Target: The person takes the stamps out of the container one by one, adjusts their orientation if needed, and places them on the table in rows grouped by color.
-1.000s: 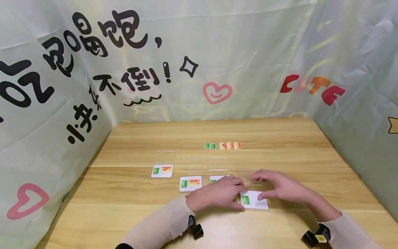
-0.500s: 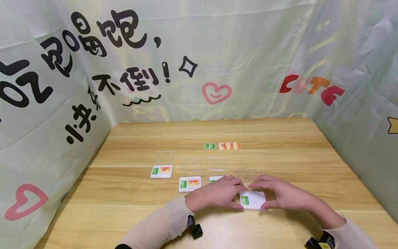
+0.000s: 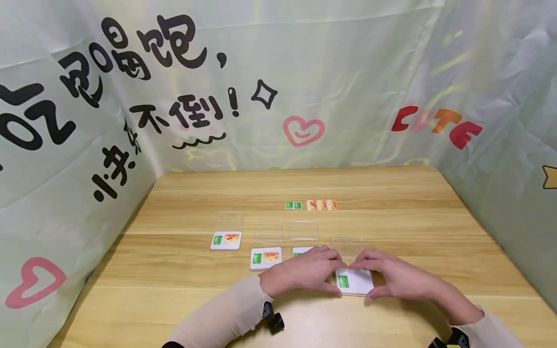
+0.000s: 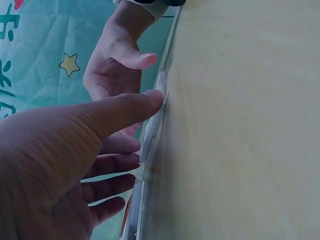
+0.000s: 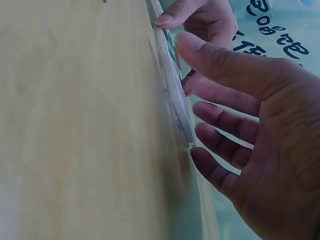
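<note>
A white card (image 3: 358, 282) with a green sticker on its left part lies in a shallow clear plastic case between the two hands. My left hand (image 3: 306, 270) grips its left end, thumb at the near edge and index finger at the far corner. At its right end, my right hand (image 3: 402, 278) holds it with the thumb near the close corner and the index finger on the far edge. In the left wrist view the case (image 4: 154, 117) shows edge-on, slightly tilted; the right wrist view shows the same case (image 5: 172, 87) beside the curved fingers.
Two white cards (image 3: 266, 258) (image 3: 226, 240) with green and orange stickers lie left; another card (image 3: 300, 250) is partly hidden behind my left hand. Clear plastic pieces (image 3: 303, 230) lie behind the cards. Green stickers (image 3: 293, 205) and orange stickers (image 3: 322, 205) sit farther back.
My right hand has come down and nearer; its thumb has moved off the card's face to the near right corner, its index finger to the far edge. The left hand stays put.
</note>
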Available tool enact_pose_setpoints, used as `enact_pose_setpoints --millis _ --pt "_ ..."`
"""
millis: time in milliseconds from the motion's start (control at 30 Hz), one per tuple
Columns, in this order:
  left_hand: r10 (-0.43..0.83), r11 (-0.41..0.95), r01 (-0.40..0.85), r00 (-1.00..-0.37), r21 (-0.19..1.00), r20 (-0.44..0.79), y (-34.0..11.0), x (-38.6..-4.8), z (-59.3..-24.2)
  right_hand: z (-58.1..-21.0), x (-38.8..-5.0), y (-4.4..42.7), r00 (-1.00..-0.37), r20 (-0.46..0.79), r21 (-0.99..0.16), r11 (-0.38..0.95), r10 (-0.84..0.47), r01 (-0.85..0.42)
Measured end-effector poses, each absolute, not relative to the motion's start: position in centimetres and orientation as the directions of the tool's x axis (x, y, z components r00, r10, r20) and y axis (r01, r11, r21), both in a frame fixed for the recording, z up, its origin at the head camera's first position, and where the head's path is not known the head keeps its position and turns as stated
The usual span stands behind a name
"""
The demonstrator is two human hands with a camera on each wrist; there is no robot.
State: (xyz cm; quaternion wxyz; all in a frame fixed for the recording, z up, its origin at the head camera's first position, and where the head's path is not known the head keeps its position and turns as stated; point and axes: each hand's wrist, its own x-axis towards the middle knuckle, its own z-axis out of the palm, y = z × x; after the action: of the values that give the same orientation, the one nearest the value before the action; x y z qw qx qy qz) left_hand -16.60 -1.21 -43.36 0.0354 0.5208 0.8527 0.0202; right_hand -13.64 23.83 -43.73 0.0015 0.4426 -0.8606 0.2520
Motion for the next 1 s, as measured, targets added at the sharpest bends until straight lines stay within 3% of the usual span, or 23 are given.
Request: enact_pose_setpoints --millis 467,1000 --pt "0.896 0.442 0.891 -0.443 0.101 -0.007 -1.07 -16.60 -43.27 -43.96 -13.74 24.00 -0.619 0.233 -0.402 0.506 -0.750 -0.763" --pt "0.903 0.429 0.902 -0.429 0.051 -0.022 -0.49 -16.75 -43.30 -43.92 -13.75 24.15 -0.637 0.176 -0.397 0.538 -0.750 -0.743"
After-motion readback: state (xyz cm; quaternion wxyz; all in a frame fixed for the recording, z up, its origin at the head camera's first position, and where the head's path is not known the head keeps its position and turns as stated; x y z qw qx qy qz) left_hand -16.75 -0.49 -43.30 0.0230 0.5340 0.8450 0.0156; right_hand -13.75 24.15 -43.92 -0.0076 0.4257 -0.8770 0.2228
